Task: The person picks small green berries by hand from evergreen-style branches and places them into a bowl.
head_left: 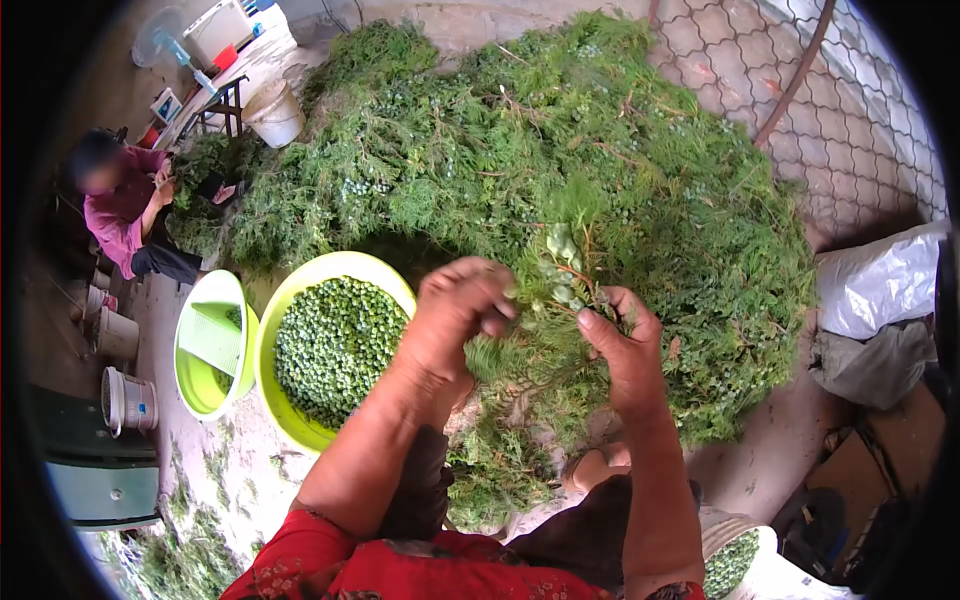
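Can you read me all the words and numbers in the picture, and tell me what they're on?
None that I can read.
White bucket at the far left: faint marks on its side, too small and blurred to read.
Shiny white bag on the right: no writing I can make out.
Yellow-green tub of berries: no writing I can make out.

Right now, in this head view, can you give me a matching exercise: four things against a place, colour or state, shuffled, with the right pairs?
1. Leafy sprig
2. Nearer yellow-green basin
3. Shiny sack
4. Co-worker's shirt

A. Pink-purple
B. Right of the green pile
C. Held in the right hand
D. Filled with green berries

Pairs: 1-C, 2-D, 3-B, 4-A
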A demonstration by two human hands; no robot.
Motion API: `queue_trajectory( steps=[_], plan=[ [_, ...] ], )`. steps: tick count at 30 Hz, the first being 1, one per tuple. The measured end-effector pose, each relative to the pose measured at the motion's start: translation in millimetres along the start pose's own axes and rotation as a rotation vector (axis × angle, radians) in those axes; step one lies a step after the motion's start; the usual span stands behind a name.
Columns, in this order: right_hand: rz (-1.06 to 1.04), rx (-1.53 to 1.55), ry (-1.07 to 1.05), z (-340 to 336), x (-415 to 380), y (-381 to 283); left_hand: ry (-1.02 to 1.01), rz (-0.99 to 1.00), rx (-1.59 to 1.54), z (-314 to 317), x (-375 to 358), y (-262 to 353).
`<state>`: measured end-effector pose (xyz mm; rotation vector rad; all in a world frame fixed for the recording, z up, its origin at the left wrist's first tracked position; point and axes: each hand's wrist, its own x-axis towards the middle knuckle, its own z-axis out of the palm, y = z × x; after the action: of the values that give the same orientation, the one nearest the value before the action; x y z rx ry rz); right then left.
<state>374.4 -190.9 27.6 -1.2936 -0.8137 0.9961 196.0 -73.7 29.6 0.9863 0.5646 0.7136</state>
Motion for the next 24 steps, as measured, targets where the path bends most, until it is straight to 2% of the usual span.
queue_trajectory(
  steps=[1,2,3,5,7,8,9,11,15,18,20,21,23,24],
  plan=[
    [-0.011,0.016,0.005,-4.3,-1.2,-2.3,-0.057,-0.097,-0.272,-15.7,0.1,6.4],
    [-0.005,0.052,0.083,-6.9,-3.3,-10.9,0.119,-0.028,-0.256,-18.8,-1.4,18.9],
    [0.023,0.071,0.065,-18.6,-0.5,-12.8,0.295,0.045,-0.240,-20.8,-4.3,30.2],
    [-0.024,0.168,0.230,-15.7,-2.2,-10.7,0.299,0.082,-0.228,-23.8,-9.1,29.7],
    [0.043,0.207,0.248,-9.0,-5.4,-8.0,0.241,-0.112,0.005,-3.1,-16.9,26.2],
    [0.111,0.247,0.273,-7.1,-5.3,-6.4,0.108,-0.177,0.057,-1.6,-16.0,18.8],
    [0.028,0.204,0.147,-7.9,-3.9,-5.3,0.076,-0.230,-0.021,7.5,-18.4,13.0],
    [0.083,0.173,0.108,-3.3,-7.4,-11.2,0.070,-0.066,-0.038,15.9,-13.4,-13.3],
    [0.050,0.086,0.037,-3.8,-7.2,-8.2,0.101,-0.111,-0.063,43.6,-16.9,-6.7],
    [-0.008,0.064,0.004,-2.3,-10.2,-11.5,0.089,-0.054,0.088,43.9,-13.9,-18.2],
    [0.017,0.057,-0.008,-4.6,-9.8,-12.6,0.056,0.053,0.435,38.9,-12.0,-19.6],
    [0.040,0.049,-0.023,-6.2,-9.8,-12.8,0.250,0.612,0.859,40.2,-10.3,-22.5],
    [0.034,0.130,0.005,-12.8,-12.0,-12.6,0.520,0.379,0.590,19.7,1.2,-1.1],
    [0.024,0.212,0.028,-14.6,-12.4,-12.7,0.473,0.167,0.218,-7.6,3.3,17.4]
  ],
)
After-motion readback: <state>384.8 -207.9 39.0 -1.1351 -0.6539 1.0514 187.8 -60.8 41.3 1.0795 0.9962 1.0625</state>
